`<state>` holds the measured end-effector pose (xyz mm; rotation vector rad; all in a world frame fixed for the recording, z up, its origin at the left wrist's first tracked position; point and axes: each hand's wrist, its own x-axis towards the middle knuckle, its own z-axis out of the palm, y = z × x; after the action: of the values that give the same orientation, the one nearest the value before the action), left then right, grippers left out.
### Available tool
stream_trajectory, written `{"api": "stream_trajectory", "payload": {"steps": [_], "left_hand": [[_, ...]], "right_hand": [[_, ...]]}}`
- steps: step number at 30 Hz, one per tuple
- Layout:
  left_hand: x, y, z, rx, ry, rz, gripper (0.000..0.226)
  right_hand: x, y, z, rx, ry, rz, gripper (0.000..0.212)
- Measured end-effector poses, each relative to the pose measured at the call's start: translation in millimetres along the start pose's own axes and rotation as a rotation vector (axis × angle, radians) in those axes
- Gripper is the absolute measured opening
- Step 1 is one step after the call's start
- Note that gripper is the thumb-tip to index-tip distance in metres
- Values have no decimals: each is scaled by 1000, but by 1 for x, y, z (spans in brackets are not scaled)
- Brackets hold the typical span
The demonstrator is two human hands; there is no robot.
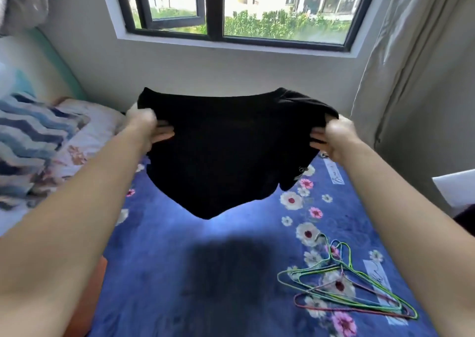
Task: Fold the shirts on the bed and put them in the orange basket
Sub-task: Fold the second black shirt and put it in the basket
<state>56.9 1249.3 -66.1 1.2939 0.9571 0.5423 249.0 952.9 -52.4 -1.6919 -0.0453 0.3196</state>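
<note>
Arms (pixel 77 208) outstretched; fingers (pixel 165 134) seemingly curled.

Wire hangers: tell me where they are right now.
In the head view, the wire hangers lie on the blue floral bedcover at lower right, just inside the right forearm.

The shirt (pixel 218 157) is plain black, the bed (pixel 167 272) blue with white and pink flowers, the hangers (pixel 341 293) at 5 o'clock green, blue and pink, the pillow (pixel 28 141) at 9 o'clock blue-and-white waves, the basket (pixel 87 306) at 7 o'clock orange.

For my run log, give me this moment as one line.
black shirt: spread in air above bed | left hand: grips left edge | right hand: grips right edge | hangers: on bed
</note>
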Motion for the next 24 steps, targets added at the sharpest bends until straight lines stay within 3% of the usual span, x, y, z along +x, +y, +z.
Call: {"api": "stream_trajectory", "payload": {"steps": [2, 5, 9, 13, 20, 24], "left_hand": [[6, -21, 6, -100, 98, 188, 35], [-9, -64, -6, 1, 234, 509, 40], [-52, -143, -32, 221, 147, 702, 43], [-62, -248, -77, 625, 204, 407, 51], [-95, -390, -129, 1306, -59, -119, 71], [-117, -442, -148, 1496, -206, -324, 75]], "right_hand": [[8, 20, 2, -85, 154, -201, 19], [-8, 50, -6, -326, 168, -438, 28], [-25, 112, -23, -659, 86, -529, 34], [-33, 197, -30, -1043, -108, -391, 38], [-93, 351, -13, -1505, -507, -22, 52], [-130, 415, -20, -1615, -632, 104, 56]]}}
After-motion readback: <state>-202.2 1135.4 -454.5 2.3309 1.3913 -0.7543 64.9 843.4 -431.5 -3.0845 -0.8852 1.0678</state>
